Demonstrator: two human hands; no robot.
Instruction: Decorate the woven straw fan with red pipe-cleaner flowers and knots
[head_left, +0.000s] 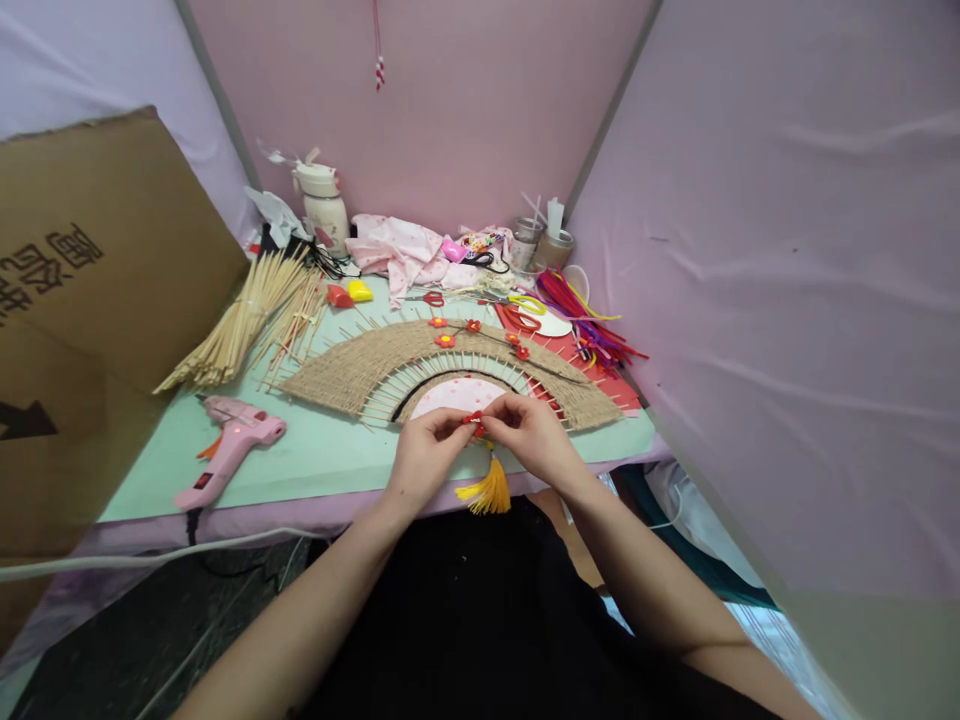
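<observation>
While upright, straw-filled cups (541, 243).

A large brown cardboard sheet (97, 260) leans at the far left of the table. Black Chinese characters are printed on it, tilted and cut off by the picture's edge — too partial to read with confidence. Lower on the same cardboard sits a solid black arrow (26, 420) pointing right. No other text, label or number is legible.

Glue gun (229, 447) lies left of the woven fan (360, 365).
</observation>
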